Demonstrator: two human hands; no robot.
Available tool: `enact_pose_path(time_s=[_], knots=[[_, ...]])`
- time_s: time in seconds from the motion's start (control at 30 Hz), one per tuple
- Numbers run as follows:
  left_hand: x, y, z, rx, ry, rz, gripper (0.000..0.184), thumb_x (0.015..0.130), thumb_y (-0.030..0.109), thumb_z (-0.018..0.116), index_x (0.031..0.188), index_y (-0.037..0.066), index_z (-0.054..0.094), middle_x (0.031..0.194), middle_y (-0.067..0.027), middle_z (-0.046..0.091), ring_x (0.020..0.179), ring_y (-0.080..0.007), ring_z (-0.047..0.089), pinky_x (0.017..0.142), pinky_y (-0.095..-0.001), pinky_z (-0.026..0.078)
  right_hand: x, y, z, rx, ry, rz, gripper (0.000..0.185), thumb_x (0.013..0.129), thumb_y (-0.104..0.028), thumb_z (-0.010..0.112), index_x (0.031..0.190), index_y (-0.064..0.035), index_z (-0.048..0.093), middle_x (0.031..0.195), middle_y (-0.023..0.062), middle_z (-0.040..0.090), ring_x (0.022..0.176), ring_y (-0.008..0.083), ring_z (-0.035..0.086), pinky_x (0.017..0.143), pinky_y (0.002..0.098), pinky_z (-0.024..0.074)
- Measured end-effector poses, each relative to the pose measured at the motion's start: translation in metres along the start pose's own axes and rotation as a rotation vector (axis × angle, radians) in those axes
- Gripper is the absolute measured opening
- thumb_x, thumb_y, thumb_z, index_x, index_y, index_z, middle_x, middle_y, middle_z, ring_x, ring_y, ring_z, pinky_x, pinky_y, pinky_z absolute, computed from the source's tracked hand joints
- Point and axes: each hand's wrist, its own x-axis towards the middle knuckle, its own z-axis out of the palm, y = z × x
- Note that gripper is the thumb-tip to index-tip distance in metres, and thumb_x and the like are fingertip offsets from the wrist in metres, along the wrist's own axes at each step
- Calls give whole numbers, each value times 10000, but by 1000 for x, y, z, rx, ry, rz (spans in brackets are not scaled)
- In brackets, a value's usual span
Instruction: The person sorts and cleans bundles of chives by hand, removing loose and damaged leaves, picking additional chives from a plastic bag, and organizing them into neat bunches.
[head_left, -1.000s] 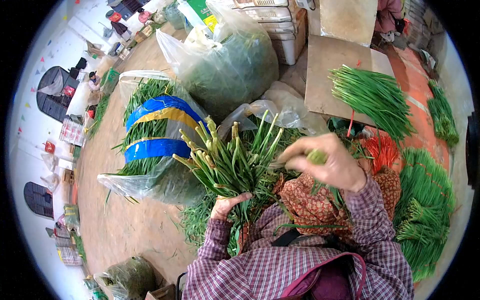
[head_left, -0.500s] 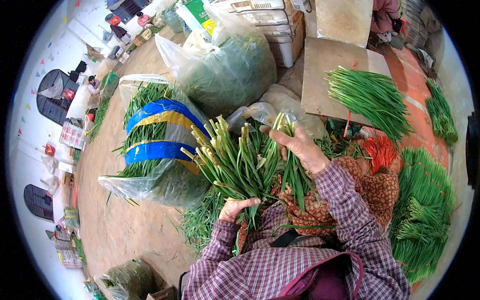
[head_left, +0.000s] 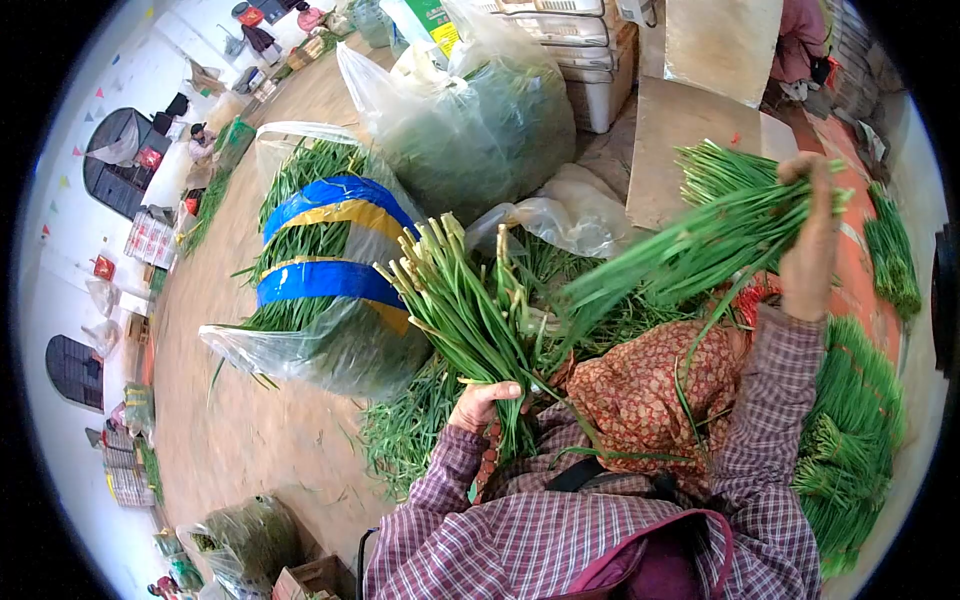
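My left hand (head_left: pixel 485 405) is closed round a thick bunch of chives (head_left: pixel 465 310), its pale root ends pointing up and away. Farther right, my raised right hand (head_left: pixel 808 240) grips a smaller bunch of chives (head_left: pixel 680 255) whose leaves trail to the left, smeared by motion. Behind that bunch a pile of chives (head_left: pixel 720 165) lies on a cardboard sheet (head_left: pixel 665 150), partly hidden by the held leaves. Below my right forearm, a patterned cloth (head_left: pixel 650 385) covers my lap, with a few loose leaves across it.
A striped plastic bag (head_left: pixel 335 280) full of greens lies left, with a larger clear bag (head_left: pixel 480 130) beyond. Loose trimmings (head_left: pixel 410 430) litter the floor. Tied chive bundles (head_left: pixel 850 440) stack at right. White crates (head_left: pixel 595 100) stand at the back; another person (head_left: pixel 800 40) is top right.
My right hand has swung right and up from beside the left bunch, carrying chives toward the cardboard. My left hand keeps its hold. The view has shifted slightly.
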Motion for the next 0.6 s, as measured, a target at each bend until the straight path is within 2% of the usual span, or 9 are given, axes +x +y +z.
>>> enact_pose_path(time_s=[0.03,0.07,0.1,0.17,0.23,0.3,0.43,0.5,0.6], knots=[[0,0,-1,-1,5,2,437,673,213,708,992,-67,605,773,-148,636,568,-240,574,509,-336,454,1,-5,-3,4,33,-1,329,991,-341,401,905,-79,581,872,18,585,810,91,522,726,265,436],[0,1,0,-14,14,2,449,674,216,710,1005,-66,599,773,-146,635,559,-235,570,500,-330,449,-2,-5,-5,-110,-46,-57,337,983,-355,426,931,-67,591,882,14,607,861,106,550,820,288,429],[0,2,0,-26,20,2,461,675,219,712,1018,-66,593,773,-143,634,550,-230,565,491,-325,445,-6,-5,-1,-109,-44,-57,337,983,-355,426,931,-67,591,882,14,607,861,106,550,820,288,429],[1,2,-1,-17,14,12,465,666,213,720,1017,-65,595,790,-147,637,556,-233,570,485,-326,456,-19,-1,21,-69,-252,-53,326,960,-351,474,950,-51,601,819,17,611,759,95,574,726,272,482],[0,-1,-4,73,72,7,460,660,201,721,1015,-62,598,801,-148,640,569,-231,576,482,-330,468,-48,8,54,78,-469,228,296,923,-336,541,971,-53,611,728,12,587,612,69,559,554,227,497],[-1,2,0,77,49,-5,445,659,186,720,1011,-60,602,806,-147,641,579,-231,580,485,-330,475,-65,12,80,117,-517,407,268,888,-322,595,957,-65,623,644,-8,537,502,41,505,423,191,453],[1,0,3,103,13,5,412,666,156,711,1003,-58,609,827,-141,647,604,-225,588,486,-327,480,-79,21,109,-11,-801,399,318,838,-347,671,908,-39,640,594,-16,529,472,48,465,436,211,406],[-3,4,9,117,41,-8,404,668,146,710,1003,-59,612,836,-140,649,608,-224,589,491,-331,482,-82,19,117,2,-821,294,320,805,-264,718,933,21,651,644,38,602,561,76,508,534,287,432],[-2,4,7,122,72,-24,391,672,127,706,1003,-60,616,844,-140,652,615,-220,592,511,-337,486,-81,14,118,-31,-789,235,289,785,-192,725,944,38,653,720,100,653,641,85,551,572,299,447]])
